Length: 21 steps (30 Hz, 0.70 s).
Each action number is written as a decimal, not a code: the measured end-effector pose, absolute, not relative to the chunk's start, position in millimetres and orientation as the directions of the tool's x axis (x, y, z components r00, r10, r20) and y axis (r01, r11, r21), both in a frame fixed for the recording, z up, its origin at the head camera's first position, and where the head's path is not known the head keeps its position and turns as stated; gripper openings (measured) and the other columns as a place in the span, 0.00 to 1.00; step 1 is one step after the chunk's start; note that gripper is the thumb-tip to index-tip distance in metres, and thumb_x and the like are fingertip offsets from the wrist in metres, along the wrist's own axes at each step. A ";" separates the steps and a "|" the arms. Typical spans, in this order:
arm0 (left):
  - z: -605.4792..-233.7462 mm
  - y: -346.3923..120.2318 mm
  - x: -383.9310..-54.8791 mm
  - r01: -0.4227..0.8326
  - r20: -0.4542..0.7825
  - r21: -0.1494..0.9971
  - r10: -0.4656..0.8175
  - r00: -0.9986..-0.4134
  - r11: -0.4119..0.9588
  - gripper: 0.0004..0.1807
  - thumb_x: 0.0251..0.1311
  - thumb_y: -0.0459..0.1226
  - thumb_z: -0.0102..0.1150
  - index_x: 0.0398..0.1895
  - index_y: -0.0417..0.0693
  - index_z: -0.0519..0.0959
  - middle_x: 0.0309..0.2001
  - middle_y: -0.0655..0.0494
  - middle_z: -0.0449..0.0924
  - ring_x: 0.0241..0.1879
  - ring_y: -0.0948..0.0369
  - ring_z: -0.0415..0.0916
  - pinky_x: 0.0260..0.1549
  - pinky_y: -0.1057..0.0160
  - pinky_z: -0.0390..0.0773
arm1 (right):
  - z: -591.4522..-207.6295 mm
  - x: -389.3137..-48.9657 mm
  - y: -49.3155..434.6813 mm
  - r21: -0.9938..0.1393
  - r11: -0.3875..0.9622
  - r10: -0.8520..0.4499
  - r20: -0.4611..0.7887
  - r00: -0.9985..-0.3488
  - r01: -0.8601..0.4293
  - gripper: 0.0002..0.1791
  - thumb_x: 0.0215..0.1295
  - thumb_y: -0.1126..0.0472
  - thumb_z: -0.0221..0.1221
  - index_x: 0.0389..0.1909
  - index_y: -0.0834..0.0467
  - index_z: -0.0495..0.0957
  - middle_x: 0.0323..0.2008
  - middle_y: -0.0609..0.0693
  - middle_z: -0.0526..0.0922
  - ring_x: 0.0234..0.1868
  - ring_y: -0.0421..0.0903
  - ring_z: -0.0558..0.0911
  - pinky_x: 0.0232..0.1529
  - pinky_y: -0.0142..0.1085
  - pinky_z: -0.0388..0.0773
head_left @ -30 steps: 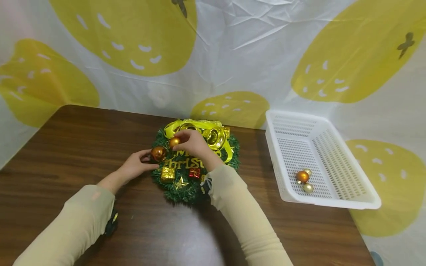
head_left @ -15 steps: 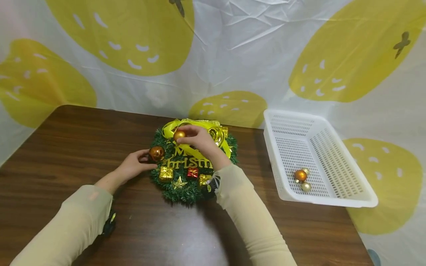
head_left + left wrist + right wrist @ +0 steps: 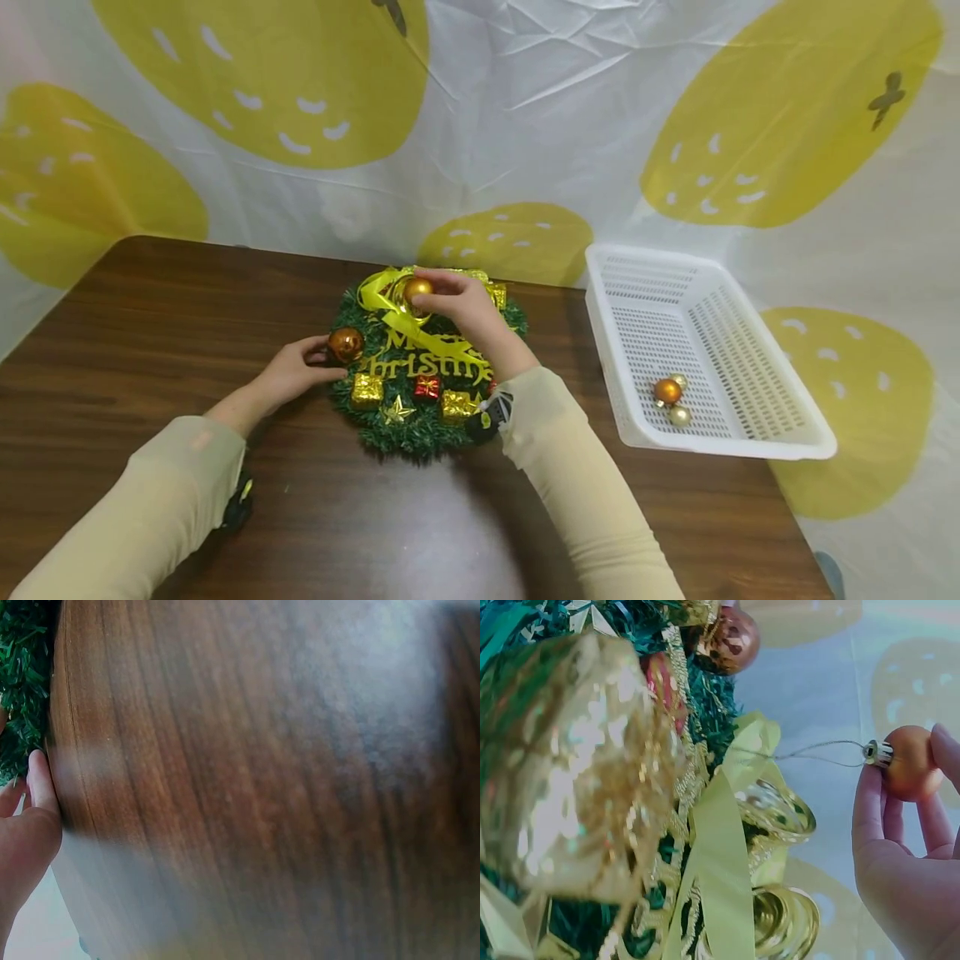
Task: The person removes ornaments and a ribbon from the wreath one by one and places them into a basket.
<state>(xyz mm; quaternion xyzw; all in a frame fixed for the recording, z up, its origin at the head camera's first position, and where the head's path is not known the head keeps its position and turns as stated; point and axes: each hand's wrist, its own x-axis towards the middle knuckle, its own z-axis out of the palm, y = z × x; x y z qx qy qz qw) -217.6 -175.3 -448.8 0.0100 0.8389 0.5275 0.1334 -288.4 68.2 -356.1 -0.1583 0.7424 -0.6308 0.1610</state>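
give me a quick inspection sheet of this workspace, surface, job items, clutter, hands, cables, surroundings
surface: dark wood-grain table, glossy patch toward the front
job's things: Christmas wreath lying on the table; orange bauble held over it, with a thread loop on its cap; white plastic basket to the right holding one orange and two pale gold baubles
clutter: tiny green speck on the table
grippers: right hand pinches the orange bauble; left hand at the wreath's left edge beside a copper bauble, grip unclear
cables: nothing seen
surroundings: creased white sheet with yellow fruit-like print behind the table
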 end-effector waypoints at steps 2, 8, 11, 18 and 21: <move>-448.8 -175.2 -218.6 -0.119 -0.210 0.886 0.158 -0.965 0.448 0.44 0.59 0.41 0.60 0.70 0.30 0.49 0.66 0.28 0.56 0.65 0.38 0.58 0.62 0.43 0.64 | -353.6 -288.5 72.1 -0.989 0.149 -0.427 -0.045 -0.903 -0.021 0.24 0.60 0.68 0.59 0.59 0.61 0.73 0.56 0.60 0.76 0.44 0.40 0.78 0.56 0.38 0.75; -449.1 -174.3 -220.9 -0.122 -0.215 0.884 0.162 -0.963 0.451 0.45 0.59 0.42 0.60 0.71 0.30 0.48 0.67 0.28 0.54 0.65 0.38 0.57 0.62 0.43 0.64 | -346.3 -288.1 84.1 -0.989 0.146 -0.395 -0.053 -0.917 -0.006 0.25 0.61 0.68 0.58 0.61 0.60 0.71 0.55 0.60 0.77 0.42 0.37 0.78 0.51 0.38 0.75; -449.9 -175.1 -221.1 -0.125 -0.220 0.883 0.164 -0.962 0.453 0.45 0.60 0.42 0.60 0.71 0.31 0.47 0.67 0.28 0.53 0.66 0.38 0.55 0.62 0.42 0.64 | -341.7 -286.8 88.2 -0.991 0.135 -0.374 -0.045 -0.926 -0.006 0.25 0.60 0.69 0.59 0.60 0.60 0.73 0.54 0.60 0.77 0.41 0.37 0.78 0.48 0.39 0.74; -451.3 -177.0 -220.4 -0.109 -0.206 0.881 0.166 -0.964 0.460 0.45 0.59 0.43 0.61 0.70 0.29 0.49 0.66 0.27 0.54 0.65 0.37 0.57 0.61 0.42 0.65 | -332.8 -286.0 97.7 -0.990 0.142 -0.363 -0.034 -0.931 -0.019 0.26 0.60 0.70 0.59 0.61 0.61 0.71 0.56 0.61 0.76 0.45 0.39 0.79 0.58 0.42 0.73; -450.5 -176.7 -220.3 -0.104 -0.201 0.881 0.167 -0.965 0.461 0.45 0.59 0.42 0.61 0.70 0.29 0.49 0.66 0.27 0.55 0.64 0.37 0.58 0.60 0.42 0.65 | -328.5 -285.6 102.8 -0.989 0.145 -0.356 -0.031 -0.934 -0.022 0.26 0.60 0.70 0.59 0.61 0.63 0.70 0.57 0.61 0.75 0.45 0.39 0.78 0.61 0.45 0.71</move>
